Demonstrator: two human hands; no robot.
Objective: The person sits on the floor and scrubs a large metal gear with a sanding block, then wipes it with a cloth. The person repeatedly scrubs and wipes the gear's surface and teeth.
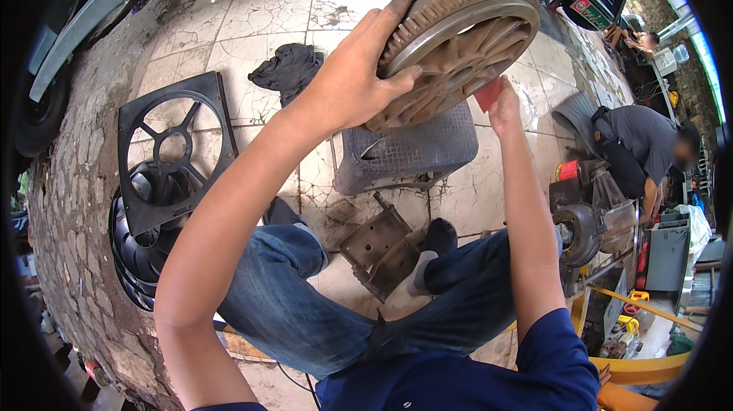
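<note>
My left hand [365,71] grips the rim of a brown, dusty flywheel [462,67] with a toothed outer ring and a spoked face. Its thumb lies on the face and its fingers reach over the teeth. The flywheel is raised and tilted above a dark grey plastic stool [412,153]. My right hand [504,109] pinches a flat red piece [487,95], which looks like sandpaper, by the flywheel's lower right edge. Whether that piece touches the wheel is hard to tell.
A rusty metal bracket [378,247] lies between my feet. At left is a black fan shroud [177,147] with a fan [145,254]; a dark cloth [289,69] lies beyond. To the right, another person [645,144] bends near a large gearbox-like part [588,228].
</note>
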